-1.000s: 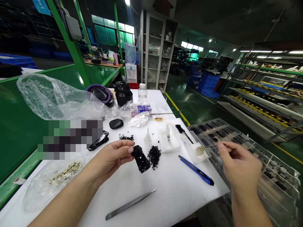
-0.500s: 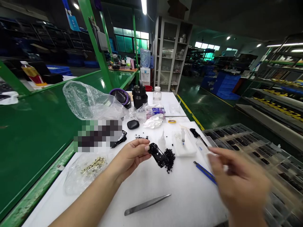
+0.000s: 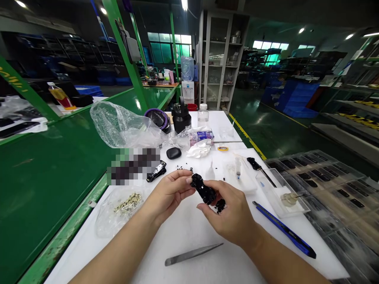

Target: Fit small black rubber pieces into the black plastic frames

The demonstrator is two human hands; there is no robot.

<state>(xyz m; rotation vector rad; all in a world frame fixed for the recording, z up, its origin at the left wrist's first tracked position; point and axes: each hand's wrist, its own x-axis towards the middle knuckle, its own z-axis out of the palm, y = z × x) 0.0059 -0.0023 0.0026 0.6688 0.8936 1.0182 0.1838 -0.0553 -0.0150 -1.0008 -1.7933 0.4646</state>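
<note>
A small elongated black plastic part point(image 3: 203, 188) with light dots on its face is held above the table. My left hand point(image 3: 173, 191) pinches its upper left end between thumb and fingertips. At the lower right end, my right hand point(image 3: 233, 209) has its fingers against the part, thumb below; part of that grip is hidden. Behind the right fingers lies a pile of tiny black pieces point(image 3: 220, 206), partly covered. Metal tweezers point(image 3: 194, 254) lie on the white table nearer to me. A similar black part point(image 3: 156, 171) rests beyond my left hand.
A plastic bag of small brass-coloured pieces point(image 3: 128, 203) sits at left. To the right are a blue utility knife point(image 3: 284, 229), a clear tray point(image 3: 293, 201), a screwdriver point(image 3: 262, 172) and a syringe point(image 3: 238, 167). A black flask point(image 3: 181, 118) stands at the back.
My right hand has come in from the right to the black part, now covering much of the piece pile. The view has turned slightly right; my left hand keeps its pinch.
</note>
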